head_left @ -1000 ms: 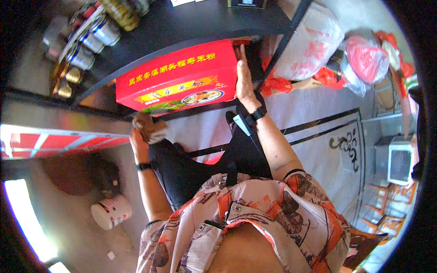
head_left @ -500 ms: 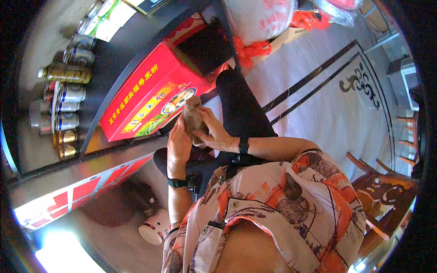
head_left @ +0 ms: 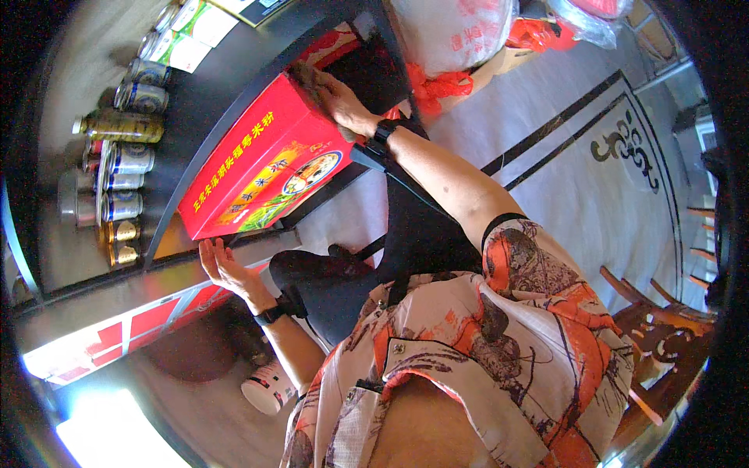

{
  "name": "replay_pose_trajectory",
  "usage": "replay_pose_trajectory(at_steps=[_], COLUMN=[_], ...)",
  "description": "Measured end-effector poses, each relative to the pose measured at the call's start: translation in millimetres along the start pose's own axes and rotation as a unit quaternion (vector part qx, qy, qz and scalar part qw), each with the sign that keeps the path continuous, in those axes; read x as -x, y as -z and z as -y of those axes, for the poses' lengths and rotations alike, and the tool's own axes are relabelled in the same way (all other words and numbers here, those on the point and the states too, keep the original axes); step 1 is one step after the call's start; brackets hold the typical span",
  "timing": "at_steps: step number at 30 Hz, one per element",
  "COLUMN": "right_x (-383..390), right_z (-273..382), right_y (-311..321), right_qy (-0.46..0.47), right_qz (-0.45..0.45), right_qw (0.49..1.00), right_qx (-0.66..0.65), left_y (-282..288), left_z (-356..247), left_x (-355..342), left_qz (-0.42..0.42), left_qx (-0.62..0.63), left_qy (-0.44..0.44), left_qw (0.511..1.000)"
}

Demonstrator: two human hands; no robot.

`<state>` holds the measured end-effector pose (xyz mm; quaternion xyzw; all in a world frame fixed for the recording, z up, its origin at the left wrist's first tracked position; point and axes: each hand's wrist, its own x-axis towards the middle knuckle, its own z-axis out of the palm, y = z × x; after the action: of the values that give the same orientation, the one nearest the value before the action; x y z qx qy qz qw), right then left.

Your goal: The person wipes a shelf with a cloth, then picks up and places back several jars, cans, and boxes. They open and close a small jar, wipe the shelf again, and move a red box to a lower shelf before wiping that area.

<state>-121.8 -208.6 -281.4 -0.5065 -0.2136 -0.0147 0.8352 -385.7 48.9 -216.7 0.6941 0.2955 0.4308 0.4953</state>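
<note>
A red cardboard box (head_left: 261,160) with a printed bowl picture sits in a dark shelf at the left of my legs. My right hand (head_left: 347,108) is at the box's far right end, fingers bent over a greyish-brown cloth (head_left: 310,84) that lies against the box's edge. Part of the cloth is in shadow and under the hand. Near the box's lower left corner, my left hand (head_left: 228,271) is open with its fingers spread. Its fingertips are close to the corner; whether they touch it I cannot tell.
Cans and a bottle (head_left: 121,126) line the dark counter (head_left: 207,90) at the left. White and red plastic bags (head_left: 452,39) lie at the back. A paper cup-like container (head_left: 268,388) is at lower left, and a carved wooden chair (head_left: 659,343) stands at right.
Both hands were together on the cloth in front of the box. My right hand has carried it up and away to the box's far end; my left let go and moved left.
</note>
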Motion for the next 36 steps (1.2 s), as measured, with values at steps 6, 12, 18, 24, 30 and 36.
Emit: replay_pose_trajectory(at_steps=[6, 12, 18, 24, 30, 36], right_x=[42.3, 89.8, 92.2, 61.9, 45.4, 46.0], right_z=[-44.6, -30.4, -22.9, -16.3, -10.1, -9.4], right_y=[55.7, 37.3, 18.4, 48.6, 71.7, 57.1], right_qy=[-0.243, -0.177, -0.09, -0.035, -0.008, 0.025], right_qz=[-0.033, -0.153, -0.15, -0.239, -0.255, -0.29], right_qw=[0.93, 0.97, 0.981, 0.955, 0.96, 0.93], right_qx=[0.273, 0.061, 0.084, 0.17, 0.118, 0.227], left_y=[36.2, 38.8, 6.2, -27.2, -79.2, -118.8], left_z=[61.3, 112.8, 130.3, 108.5, 99.4, 101.8], left_x=[-27.6, -85.7, -93.5, -52.4, -41.3, -41.5], left_qz=[0.009, 0.12, 0.155, 0.266, 0.278, 0.305], left_qx=[0.044, 0.116, 0.183, 0.229, 0.265, 0.193], left_qy=[0.094, 0.278, 0.356, 0.268, 0.275, 0.109], left_qw=[0.995, 0.946, 0.903, 0.897, 0.881, 0.926])
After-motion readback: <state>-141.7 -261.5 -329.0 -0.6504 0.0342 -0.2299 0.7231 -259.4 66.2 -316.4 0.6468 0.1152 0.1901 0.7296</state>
